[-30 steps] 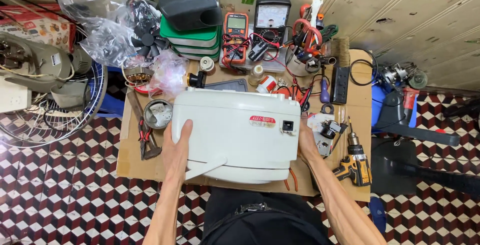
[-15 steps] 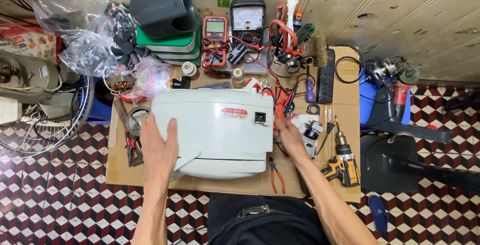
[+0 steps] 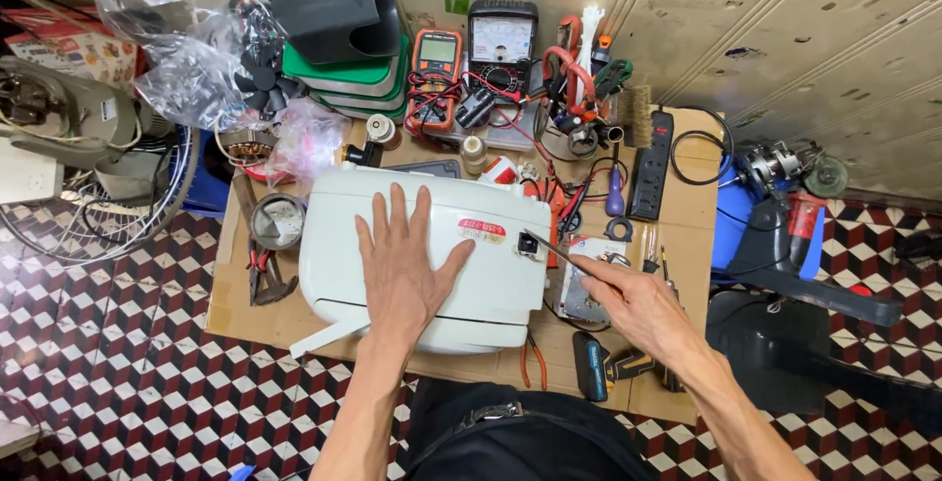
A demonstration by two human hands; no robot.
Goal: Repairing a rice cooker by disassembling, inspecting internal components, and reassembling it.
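Observation:
A white plastic appliance housing (image 3: 334,245) lies on a cardboard-covered low table (image 3: 245,314). My left hand (image 3: 402,265) rests flat on top of it, fingers spread, holding nothing. My right hand (image 3: 628,304) is just right of the housing and grips a thin metal screwdriver (image 3: 554,250). Its tip points at a small black square part (image 3: 530,245) beside a red label (image 3: 481,230) on the housing's right end.
Behind the housing stand an orange multimeter (image 3: 437,59), an analog meter (image 3: 501,39), a black duct (image 3: 334,5) on green boxes (image 3: 343,74) and a power strip (image 3: 650,162). A cordless drill (image 3: 613,368) and orange pliers (image 3: 533,363) lie near my right hand. A fan grille (image 3: 108,206) stands left.
My left hand moved from the housing's left side onto its top. My right hand left the housing's right edge and now holds the screwdriver against its right end.

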